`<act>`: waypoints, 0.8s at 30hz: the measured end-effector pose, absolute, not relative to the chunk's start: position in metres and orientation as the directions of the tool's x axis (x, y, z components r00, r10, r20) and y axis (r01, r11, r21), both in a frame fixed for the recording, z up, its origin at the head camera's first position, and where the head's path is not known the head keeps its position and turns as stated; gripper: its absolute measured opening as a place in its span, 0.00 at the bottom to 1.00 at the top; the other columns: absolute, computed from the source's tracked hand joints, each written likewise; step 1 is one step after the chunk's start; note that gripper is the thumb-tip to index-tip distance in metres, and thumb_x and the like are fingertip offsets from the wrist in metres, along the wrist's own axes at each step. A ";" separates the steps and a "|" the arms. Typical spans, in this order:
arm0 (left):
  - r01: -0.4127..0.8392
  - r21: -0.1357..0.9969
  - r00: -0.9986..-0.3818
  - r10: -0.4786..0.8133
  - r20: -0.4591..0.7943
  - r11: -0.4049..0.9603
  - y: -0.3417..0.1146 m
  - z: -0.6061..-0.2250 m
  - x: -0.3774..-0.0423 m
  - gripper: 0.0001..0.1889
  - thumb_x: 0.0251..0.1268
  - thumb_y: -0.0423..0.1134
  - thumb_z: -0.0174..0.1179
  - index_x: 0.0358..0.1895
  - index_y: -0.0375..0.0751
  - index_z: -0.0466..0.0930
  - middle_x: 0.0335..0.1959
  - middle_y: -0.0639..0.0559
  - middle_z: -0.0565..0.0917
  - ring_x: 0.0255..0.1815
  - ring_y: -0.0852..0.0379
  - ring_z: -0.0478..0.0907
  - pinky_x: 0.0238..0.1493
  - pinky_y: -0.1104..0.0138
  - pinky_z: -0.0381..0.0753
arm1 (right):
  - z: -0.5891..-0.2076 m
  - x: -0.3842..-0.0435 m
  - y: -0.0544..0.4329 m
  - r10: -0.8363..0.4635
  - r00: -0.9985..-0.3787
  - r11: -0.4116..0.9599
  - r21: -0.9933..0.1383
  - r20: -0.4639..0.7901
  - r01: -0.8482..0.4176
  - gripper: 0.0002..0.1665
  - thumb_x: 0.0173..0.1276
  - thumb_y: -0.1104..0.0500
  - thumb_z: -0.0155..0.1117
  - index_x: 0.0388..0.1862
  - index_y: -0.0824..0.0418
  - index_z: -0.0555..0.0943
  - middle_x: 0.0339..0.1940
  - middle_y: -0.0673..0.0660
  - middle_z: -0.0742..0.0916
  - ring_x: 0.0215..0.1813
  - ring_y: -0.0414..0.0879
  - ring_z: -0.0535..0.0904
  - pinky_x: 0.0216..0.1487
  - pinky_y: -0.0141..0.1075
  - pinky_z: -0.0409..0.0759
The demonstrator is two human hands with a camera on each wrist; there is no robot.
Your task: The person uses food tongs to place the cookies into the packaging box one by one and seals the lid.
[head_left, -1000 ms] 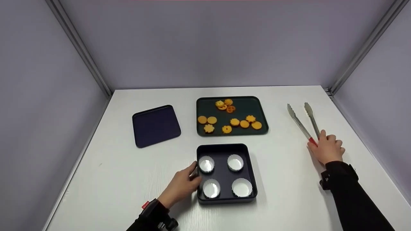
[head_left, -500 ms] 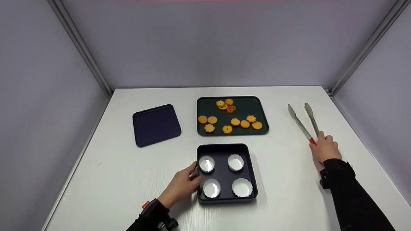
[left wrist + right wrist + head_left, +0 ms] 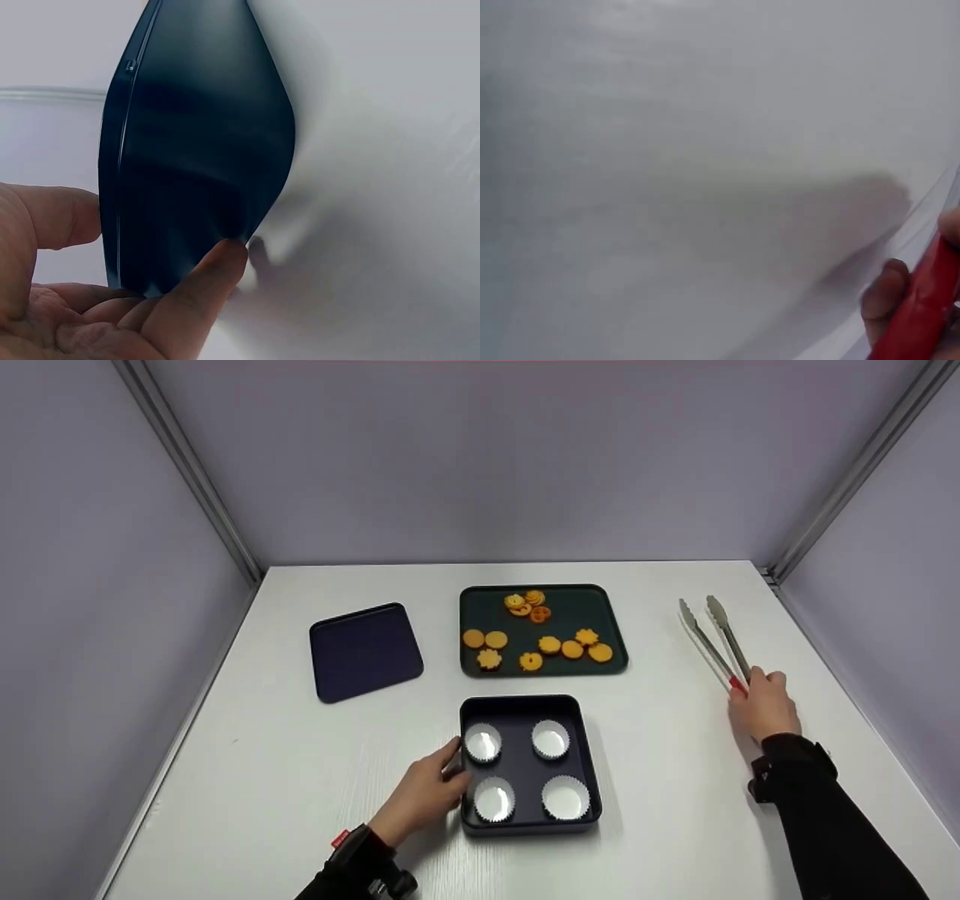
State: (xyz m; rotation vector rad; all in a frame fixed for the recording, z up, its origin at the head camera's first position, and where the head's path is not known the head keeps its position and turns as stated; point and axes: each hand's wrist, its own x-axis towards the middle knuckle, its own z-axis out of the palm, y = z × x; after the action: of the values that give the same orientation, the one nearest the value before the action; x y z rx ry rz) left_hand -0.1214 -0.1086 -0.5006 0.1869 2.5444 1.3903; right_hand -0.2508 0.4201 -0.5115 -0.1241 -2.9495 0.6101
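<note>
My left hand (image 3: 427, 791) holds the left wall of a deep dark baking pan (image 3: 529, 832), thumb at the rim and fingers against its outside. In the left wrist view, the pan's smooth outer wall (image 3: 195, 142) fills the middle. Inside the pan stand several white fluted baking cups (image 3: 566, 798). Over at the right, my right hand (image 3: 765, 709) grips metal tongs (image 3: 716, 649) by their red handles (image 3: 922, 307). The tongs' arms are spread apart with nothing between the tips. They stand slightly off the table, their shadow beside them.
Behind the pan lies a dark green tray (image 3: 570, 615) with several round and flower-shaped cookies (image 3: 548, 645). A flat navy tray (image 3: 365, 652) sits at the back left. Pale walls (image 3: 480, 465) border the white table (image 3: 300, 780) at the back and sides.
The right hand has closed further round the tongs and raised them slightly. Their tips have come closer together. The left hand and the pan have stayed in place.
</note>
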 end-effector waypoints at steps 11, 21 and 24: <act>0.003 0.847 -0.966 0.219 -0.134 0.532 -0.109 -0.503 -0.120 0.35 0.71 0.42 0.60 0.77 0.30 0.62 0.73 0.32 0.69 0.71 0.36 0.70 0.69 0.45 0.71 | -0.484 -0.249 0.393 -0.021 -0.924 0.898 -0.399 0.381 -0.185 0.24 0.72 0.60 0.64 0.58 0.77 0.74 0.36 0.74 0.81 0.37 0.69 0.79 0.38 0.63 0.76; -0.019 0.866 -0.956 0.243 -0.162 0.500 -0.109 -0.503 -0.119 0.35 0.74 0.41 0.58 0.78 0.29 0.59 0.74 0.30 0.67 0.65 0.41 0.76 0.62 0.50 0.76 | -0.459 -0.232 0.355 -0.269 -0.915 0.880 -0.310 0.302 -0.361 0.20 0.71 0.58 0.70 0.54 0.71 0.79 0.33 0.64 0.85 0.33 0.59 0.80 0.35 0.55 0.80; -0.014 0.864 -0.958 0.240 -0.155 0.504 -0.109 -0.503 -0.119 0.35 0.74 0.41 0.58 0.78 0.29 0.59 0.74 0.29 0.68 0.68 0.40 0.73 0.64 0.50 0.75 | -0.454 -0.231 0.346 -0.311 -0.915 0.879 -0.290 0.256 -0.380 0.13 0.71 0.57 0.70 0.45 0.64 0.80 0.26 0.55 0.82 0.27 0.51 0.75 0.30 0.46 0.75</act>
State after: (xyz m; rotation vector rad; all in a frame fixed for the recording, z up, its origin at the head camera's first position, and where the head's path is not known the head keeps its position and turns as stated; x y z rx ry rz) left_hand -0.1190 -0.1093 -0.5031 0.1913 2.4936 1.4361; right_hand -0.2314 0.3460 -0.4541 0.5295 -2.8470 0.4994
